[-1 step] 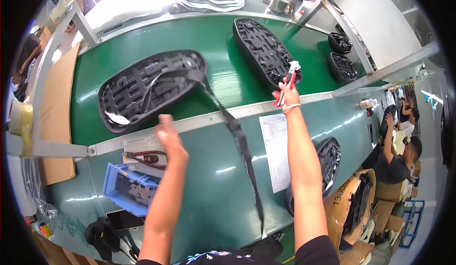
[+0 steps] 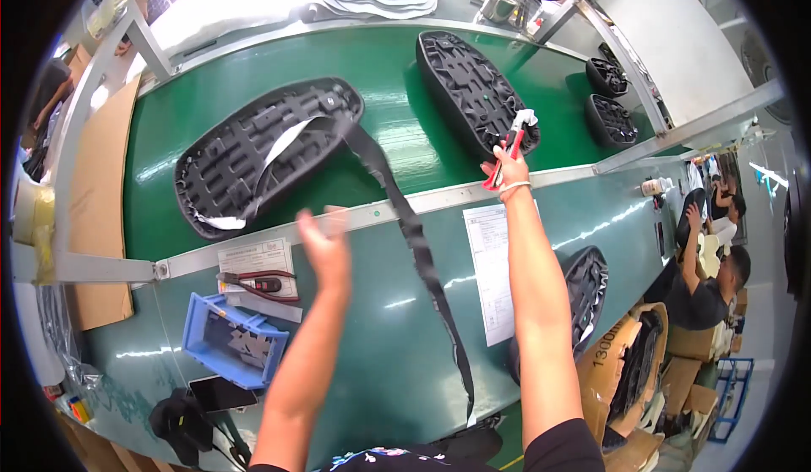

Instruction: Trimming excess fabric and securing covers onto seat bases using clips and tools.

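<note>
"What is the right arm doing?"

"It reaches nearly straight out from the lower edge, slanting slightly left, a white band at the wrist. The right hand [image 2: 512, 172] is closed around a red-handled tool [image 2: 516, 143], its far end against white material [image 2: 526, 118] by the near end of a black moulded shell [image 2: 465, 87] on the green belt [image 2: 389, 66]."

"And the left?"

"The left hand [image 2: 323, 248], blurred, is raised at the metal rail [image 2: 439, 200], fingers loosely parted, nothing visible in its grasp. Its forearm rises from below, leaning right."

"What lies near it?"

"A second black shell [image 2: 245, 159], just beyond the fingers. A black strap [image 2: 414, 231] runs from that shell, over the rail and down the teal tabletop [image 2: 380, 337], between the two arms."
</note>
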`<state>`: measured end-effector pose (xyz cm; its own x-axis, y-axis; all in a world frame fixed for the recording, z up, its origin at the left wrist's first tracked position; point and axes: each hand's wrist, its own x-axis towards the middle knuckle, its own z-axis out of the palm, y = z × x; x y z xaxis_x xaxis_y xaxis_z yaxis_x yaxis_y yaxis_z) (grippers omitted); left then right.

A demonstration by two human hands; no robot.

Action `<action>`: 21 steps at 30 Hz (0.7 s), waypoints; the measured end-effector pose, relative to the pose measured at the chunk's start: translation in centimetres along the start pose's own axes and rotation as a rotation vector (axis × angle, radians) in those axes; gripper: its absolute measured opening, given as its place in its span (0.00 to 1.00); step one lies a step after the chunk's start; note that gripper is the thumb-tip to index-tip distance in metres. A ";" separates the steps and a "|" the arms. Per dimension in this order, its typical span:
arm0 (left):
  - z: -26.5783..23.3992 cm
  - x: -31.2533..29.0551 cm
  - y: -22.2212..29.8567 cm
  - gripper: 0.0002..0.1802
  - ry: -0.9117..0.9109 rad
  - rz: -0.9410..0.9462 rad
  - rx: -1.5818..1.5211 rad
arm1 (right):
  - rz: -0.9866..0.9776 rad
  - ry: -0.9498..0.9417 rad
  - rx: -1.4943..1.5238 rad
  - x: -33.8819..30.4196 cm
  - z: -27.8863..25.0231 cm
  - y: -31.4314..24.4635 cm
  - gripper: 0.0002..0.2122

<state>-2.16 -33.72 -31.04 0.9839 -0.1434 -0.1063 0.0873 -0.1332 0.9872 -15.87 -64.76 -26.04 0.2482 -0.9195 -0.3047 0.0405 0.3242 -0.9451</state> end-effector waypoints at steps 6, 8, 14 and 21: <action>5.4 -18.8 0.2 0.38 -1.218 0.964 0.924 | -0.109 0.114 0.059 -0.4 -1.5 0.8 0.11; -1.3 -27.1 -4.4 0.36 -1.845 0.996 0.513 | 0.038 -0.031 0.077 -3.7 -0.1 0.5 0.10; -14.8 -27.6 -2.6 0.16 -1.988 -0.523 -0.373 | 0.233 -0.032 0.018 -21.9 -7.5 3.0 0.09; -14.9 -16.6 3.3 0.42 -0.525 -0.580 -0.190 | 0.543 -0.073 -0.200 -50.0 -18.8 6.9 0.04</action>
<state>-15.88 -17.13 -24.22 0.5764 -0.5507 -0.6037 0.6333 -0.1658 0.7559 -46.19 -20.75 -19.51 0.2485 -0.6132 -0.7498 -0.2926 0.6904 -0.6616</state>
